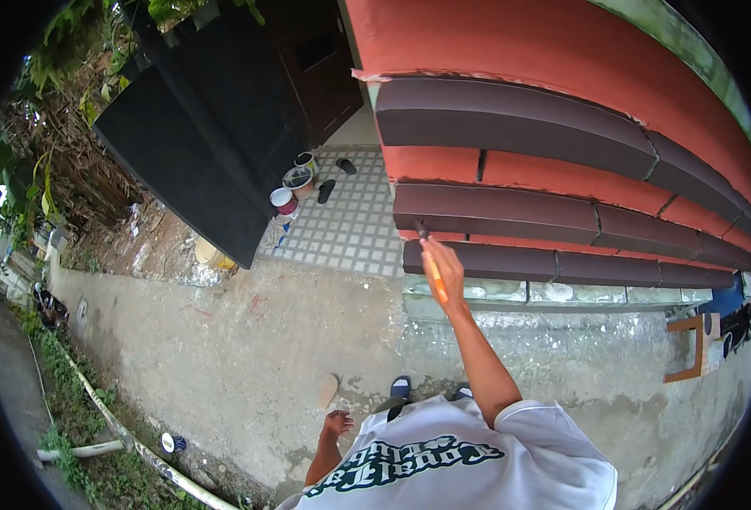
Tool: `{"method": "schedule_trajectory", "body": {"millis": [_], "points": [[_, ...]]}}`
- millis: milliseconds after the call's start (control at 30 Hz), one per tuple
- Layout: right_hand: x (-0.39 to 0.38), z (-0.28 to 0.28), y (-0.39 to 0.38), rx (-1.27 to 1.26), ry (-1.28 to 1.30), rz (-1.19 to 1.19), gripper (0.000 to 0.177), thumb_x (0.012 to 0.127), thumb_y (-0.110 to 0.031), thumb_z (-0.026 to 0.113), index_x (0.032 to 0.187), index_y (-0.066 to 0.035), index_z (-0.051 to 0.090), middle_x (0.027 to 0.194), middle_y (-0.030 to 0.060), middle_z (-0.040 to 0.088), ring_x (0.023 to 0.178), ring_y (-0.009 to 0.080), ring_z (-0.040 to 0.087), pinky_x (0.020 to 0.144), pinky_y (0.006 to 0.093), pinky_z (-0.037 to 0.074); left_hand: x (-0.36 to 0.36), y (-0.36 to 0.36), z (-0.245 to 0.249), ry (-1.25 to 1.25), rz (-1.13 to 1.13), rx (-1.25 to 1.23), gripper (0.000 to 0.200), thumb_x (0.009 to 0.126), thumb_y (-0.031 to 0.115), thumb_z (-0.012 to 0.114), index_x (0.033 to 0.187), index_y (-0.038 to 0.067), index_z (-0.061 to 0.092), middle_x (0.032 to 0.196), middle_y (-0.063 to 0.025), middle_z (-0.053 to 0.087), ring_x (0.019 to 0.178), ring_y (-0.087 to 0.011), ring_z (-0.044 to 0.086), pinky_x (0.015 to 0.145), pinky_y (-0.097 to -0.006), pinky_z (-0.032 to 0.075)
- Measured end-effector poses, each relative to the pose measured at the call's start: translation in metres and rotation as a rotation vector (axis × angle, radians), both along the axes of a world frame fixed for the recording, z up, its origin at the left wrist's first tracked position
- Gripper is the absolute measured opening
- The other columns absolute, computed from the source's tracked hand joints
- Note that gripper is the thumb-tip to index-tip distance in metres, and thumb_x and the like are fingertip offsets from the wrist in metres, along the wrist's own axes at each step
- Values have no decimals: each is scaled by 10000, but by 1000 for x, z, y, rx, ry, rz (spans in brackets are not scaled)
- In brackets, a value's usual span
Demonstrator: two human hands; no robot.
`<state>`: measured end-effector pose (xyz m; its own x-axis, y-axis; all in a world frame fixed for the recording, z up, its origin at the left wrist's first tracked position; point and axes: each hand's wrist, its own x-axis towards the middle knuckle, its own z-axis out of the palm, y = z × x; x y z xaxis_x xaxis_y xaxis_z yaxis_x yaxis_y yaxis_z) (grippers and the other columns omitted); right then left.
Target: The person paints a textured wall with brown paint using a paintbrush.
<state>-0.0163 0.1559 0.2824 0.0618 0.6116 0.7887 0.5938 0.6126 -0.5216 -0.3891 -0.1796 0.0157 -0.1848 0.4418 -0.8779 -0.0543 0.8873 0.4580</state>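
Note:
My right hand is closed round the orange handle of a paintbrush, arm stretched forward. The brush's dark bristle end meets the left part of the middle dark brown ledge on the orange-red wall. Similar brown ledges run above and below it, with dark vertical joints. Low at my side, my left hand hangs with loosely bent fingers and nothing visible in it. A flat tan piece lies on the concrete near that hand.
Paint buckets and dark slippers stand on the tiled floor by a black gate panel. At right, a brown wooden frame leans near the wall. A white pipe edges the concrete at left; a small can lies beside it.

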Motion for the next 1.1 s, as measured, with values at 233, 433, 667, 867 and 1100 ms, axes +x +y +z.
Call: {"method": "schedule_trajectory", "body": {"millis": [233,433,667,867,1100], "points": [[61,-1,-25,-41,114,-467,253,963,-30,618,1209,19,651,1137,188,670,1074,350,650,910,431,516,-49,-5,-42,63,-472,334,305,1010,233,489,1226,68,628,928,-122,709,747,-234,696,605,-356,528],[18,-12,-6,-4,84,-638,264,954,-60,633,1211,-11,665,1022,168,667,940,340,634,812,438,501,-70,39,-32,-98,-67,-54,302,991,230,486,1212,82,629,881,-104,700,711,-221,683,591,-352,525],[-87,-14,13,-55,24,-83,247,923,-15,665,1169,5,669,1115,204,696,1023,357,669,889,421,528,-99,65,-13,-47,-77,28,264,1001,241,486,1162,85,625,889,-102,708,703,-225,688,643,-373,525],[-14,-18,-3,-89,182,-443,245,976,-64,612,1196,35,656,1145,197,680,1023,339,647,883,427,511,-111,66,-30,-71,-172,-91,274,992,249,512,1185,91,625,924,-110,711,759,-238,698,657,-389,526],[-25,-11,9,-14,216,-600,250,957,-61,626,1196,10,633,1059,184,625,983,337,618,865,438,492,-102,82,-36,-74,-198,-61,267,991,271,524,1183,117,628,914,-100,708,732,-232,691,638,-389,529]]}}
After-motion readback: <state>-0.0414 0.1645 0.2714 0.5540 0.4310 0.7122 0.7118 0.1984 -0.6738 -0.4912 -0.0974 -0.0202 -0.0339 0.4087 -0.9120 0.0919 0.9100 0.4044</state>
